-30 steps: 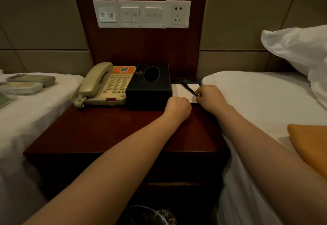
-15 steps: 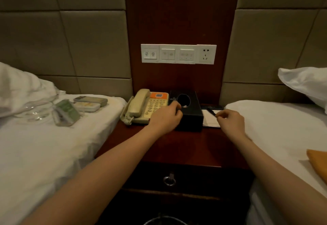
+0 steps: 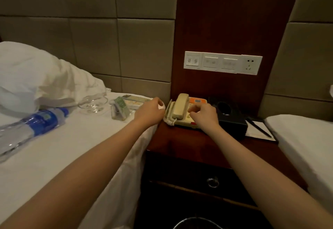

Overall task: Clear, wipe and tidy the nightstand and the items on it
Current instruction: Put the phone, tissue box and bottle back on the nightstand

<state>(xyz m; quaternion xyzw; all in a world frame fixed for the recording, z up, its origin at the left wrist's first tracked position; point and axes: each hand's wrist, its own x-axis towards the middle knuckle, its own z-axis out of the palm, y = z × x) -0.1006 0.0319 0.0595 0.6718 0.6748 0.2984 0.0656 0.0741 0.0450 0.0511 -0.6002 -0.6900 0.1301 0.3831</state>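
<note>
A dark wooden nightstand stands between two beds. At its back sit a beige telephone with an orange label, a black tissue box, and a notepad with a black pen across it. My left hand is at the phone's left edge by the coiled cord, fingers curled; whether it grips anything is unclear. My right hand lies on the keypad with its fingers curled around the phone's body.
On the left bed lie a water bottle, a glass dish, a green card stand, remotes and a pillow. A drawer ring and a bin rim are below. The right bed adjoins the nightstand.
My left hand went from the tissue box to the phone's left side. My right hand left the notepad and landed on the phone. The view swung left.
</note>
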